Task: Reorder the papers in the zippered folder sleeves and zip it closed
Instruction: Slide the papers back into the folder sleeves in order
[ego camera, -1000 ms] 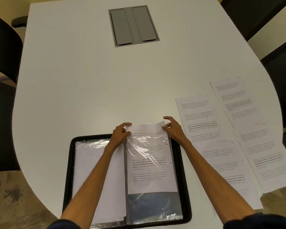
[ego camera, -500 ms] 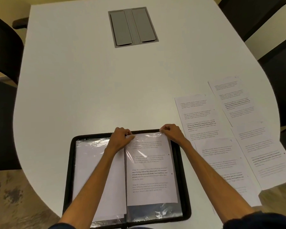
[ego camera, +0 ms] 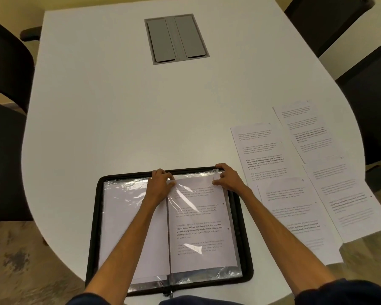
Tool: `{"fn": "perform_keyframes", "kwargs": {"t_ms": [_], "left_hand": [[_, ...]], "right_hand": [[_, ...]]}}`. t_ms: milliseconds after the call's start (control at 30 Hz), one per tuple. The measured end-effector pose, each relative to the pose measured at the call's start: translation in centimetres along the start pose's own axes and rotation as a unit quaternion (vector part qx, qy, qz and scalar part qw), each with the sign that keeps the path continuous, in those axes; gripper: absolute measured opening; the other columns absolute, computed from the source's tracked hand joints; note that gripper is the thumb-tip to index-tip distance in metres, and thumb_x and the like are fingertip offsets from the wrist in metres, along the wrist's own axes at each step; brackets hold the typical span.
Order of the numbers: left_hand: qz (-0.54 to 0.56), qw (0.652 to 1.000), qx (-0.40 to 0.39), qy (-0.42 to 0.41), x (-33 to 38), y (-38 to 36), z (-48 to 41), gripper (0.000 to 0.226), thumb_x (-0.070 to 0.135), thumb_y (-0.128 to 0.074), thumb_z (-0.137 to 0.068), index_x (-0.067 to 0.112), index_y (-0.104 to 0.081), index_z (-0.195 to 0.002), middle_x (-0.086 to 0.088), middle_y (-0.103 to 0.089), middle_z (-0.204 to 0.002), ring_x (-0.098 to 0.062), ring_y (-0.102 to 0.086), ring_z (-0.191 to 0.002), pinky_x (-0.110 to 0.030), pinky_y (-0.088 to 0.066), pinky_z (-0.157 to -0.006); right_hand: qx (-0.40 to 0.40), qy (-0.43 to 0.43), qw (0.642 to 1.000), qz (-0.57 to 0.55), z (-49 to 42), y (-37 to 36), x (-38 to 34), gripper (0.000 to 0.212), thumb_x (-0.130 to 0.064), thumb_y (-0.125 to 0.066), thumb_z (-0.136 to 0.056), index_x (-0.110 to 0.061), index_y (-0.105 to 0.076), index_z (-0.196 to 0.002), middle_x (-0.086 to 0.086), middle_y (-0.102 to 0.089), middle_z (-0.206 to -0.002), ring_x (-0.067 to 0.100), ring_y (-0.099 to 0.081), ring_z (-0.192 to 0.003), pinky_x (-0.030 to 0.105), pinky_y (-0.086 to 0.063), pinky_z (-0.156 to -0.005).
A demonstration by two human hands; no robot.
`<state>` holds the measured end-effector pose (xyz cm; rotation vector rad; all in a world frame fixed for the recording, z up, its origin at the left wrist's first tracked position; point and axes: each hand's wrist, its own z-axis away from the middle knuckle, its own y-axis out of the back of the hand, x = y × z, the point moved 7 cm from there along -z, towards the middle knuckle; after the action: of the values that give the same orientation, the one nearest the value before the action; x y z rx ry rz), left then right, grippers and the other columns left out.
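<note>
Lower centre: pinching top edge of the clear sleeve (ego camera: 202,227) with left hand (ego camera: 160,186) and right hand (ego camera: 226,178), fingers curled.

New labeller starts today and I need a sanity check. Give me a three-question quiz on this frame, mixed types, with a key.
1. True or false: the zippered folder lies open on the table.
2. Where are the loose sheets? A) left of the folder B) right of the folder C) on the floor
3. Fill in: the left hand and right hand both hold the right-hand sleeve at its ___ edge.

Key: 1 true; 2 B; 3 far (top).
</note>
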<state>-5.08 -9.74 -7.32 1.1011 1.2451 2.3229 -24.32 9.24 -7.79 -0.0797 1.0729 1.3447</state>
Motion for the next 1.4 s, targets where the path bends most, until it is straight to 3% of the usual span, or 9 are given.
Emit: {"fn": "perform_keyframes", "kwargs": {"t_ms": [133, 300, 467, 600, 700, 867, 1033, 1267, 1400], "left_hand": [[0.025, 0.999, 0.012, 0.022, -0.2, -0.3, 1.0, 0.026, 0.030, -0.062, -0.093, 0.020, -0.064, -0.117, -0.010, -0.053, -0.122, -0.029, -0.044, -0.123, -0.045, -0.042, -0.095], [0.080, 0.994, 0.058, 0.039, 2.1, -0.2, 3.7, 0.058, 0.035, -0.070, -0.086, 0.016, -0.045, -0.134, -0.010, -0.048, -0.131, -0.029, -0.046, -0.122, -0.046, -0.043, -0.096], [0.166, 0.983, 0.055, 0.054, 8.4, 0.4, 7.7, 0.068, 0.068, -0.072, -0.070, 0.024, -0.047, -0.115, 0.005, -0.055, -0.109, -0.014, -0.057, -0.095, -0.029, -0.045, -0.073], [0.175, 0.984, 0.031, 0.032, 11.8, 0.8, 9.6, 0.079, 0.064, -0.074, -0.072, 0.023, -0.039, -0.129, 0.000, -0.053, -0.123, -0.019, -0.059, -0.103, -0.034, -0.050, -0.084], [0.164, 0.985, 0.049, 0.033, 11.6, 2.2, 10.7, 0.070, 0.045, -0.076, -0.078, 0.019, -0.042, -0.135, -0.003, -0.055, -0.128, -0.022, -0.058, -0.111, -0.036, -0.051, -0.093], [0.219, 0.961, 0.151, 0.073, 6.5, 6.1, 12.6, 0.021, 0.018, -0.069, -0.076, 0.012, -0.073, -0.095, -0.002, -0.074, -0.087, -0.017, -0.067, -0.075, -0.037, -0.058, -0.071], [0.230, 0.951, 0.188, 0.088, 0.7, 10.3, 14.4, 0.017, 0.016, -0.072, -0.072, 0.015, -0.076, -0.089, 0.005, -0.071, -0.079, -0.012, -0.067, -0.075, -0.031, -0.054, -0.069], [0.178, 0.945, 0.234, 0.144, -8.0, 13.3, 16.5, 0.038, 0.015, -0.071, -0.079, 0.013, -0.068, -0.116, 0.000, -0.069, -0.100, -0.011, -0.059, -0.083, -0.023, -0.042, -0.071], [0.166, 0.940, 0.246, 0.169, -11.7, 11.9, 17.4, 0.046, 0.007, -0.066, -0.083, 0.013, -0.053, -0.127, -0.007, -0.066, -0.110, -0.024, -0.063, -0.095, -0.031, -0.047, -0.075]], "right_hand": [[-0.002, -0.050, 0.999, -0.011, 0.7, -0.5, 1.1, 0.058, -0.011, -0.079, -0.077, -0.008, -0.053, -0.129, 0.006, -0.061, -0.117, 0.021, -0.062, -0.101, 0.035, -0.056, -0.084], [0.030, -0.054, 0.996, -0.063, 2.8, 0.0, 0.9, 0.015, -0.008, -0.070, -0.082, 0.004, -0.066, -0.089, 0.014, -0.072, -0.095, 0.022, -0.070, -0.078, 0.031, -0.057, -0.068], [-0.042, -0.036, 0.969, -0.240, 5.3, -1.0, -2.9, 0.017, -0.008, -0.066, -0.088, 0.001, -0.068, -0.102, 0.016, -0.072, -0.100, 0.025, -0.073, -0.083, 0.028, -0.058, -0.065], [-0.076, -0.008, 0.956, -0.283, 6.6, -1.8, -6.6, 0.012, -0.011, -0.064, -0.090, -0.004, -0.066, -0.099, 0.013, -0.070, -0.091, 0.020, -0.070, -0.071, 0.027, -0.054, -0.061], [-0.097, 0.015, 0.940, -0.327, 6.9, -2.9, -9.0, 0.022, -0.012, -0.064, -0.091, 0.001, -0.062, -0.110, 0.013, -0.068, -0.091, 0.022, -0.068, -0.073, 0.029, -0.056, -0.064], [-0.131, 0.039, 0.915, -0.381, 7.2, -5.6, -11.7, 0.038, -0.027, -0.073, -0.086, -0.004, -0.061, -0.114, 0.012, -0.065, -0.089, 0.028, -0.068, -0.083, 0.038, -0.057, -0.076], [-0.093, 0.092, 0.967, -0.217, 7.5, -10.2, -12.6, 0.028, -0.027, -0.075, -0.084, -0.012, -0.068, -0.107, 0.005, -0.071, -0.103, 0.014, -0.067, -0.095, 0.027, -0.051, -0.077], [-0.102, 0.182, 0.978, -0.023, 8.1, -18.3, -12.5, 0.045, -0.021, -0.081, -0.077, -0.019, -0.067, -0.120, 0.001, -0.059, -0.129, 0.016, -0.050, -0.120, 0.023, -0.036, -0.097], [-0.128, 0.210, 0.968, 0.049, 8.7, -22.1, -12.0, 0.051, -0.016, -0.079, -0.077, -0.016, -0.063, -0.126, 0.006, -0.053, -0.133, 0.018, -0.046, -0.125, 0.019, -0.029, -0.102]]}}
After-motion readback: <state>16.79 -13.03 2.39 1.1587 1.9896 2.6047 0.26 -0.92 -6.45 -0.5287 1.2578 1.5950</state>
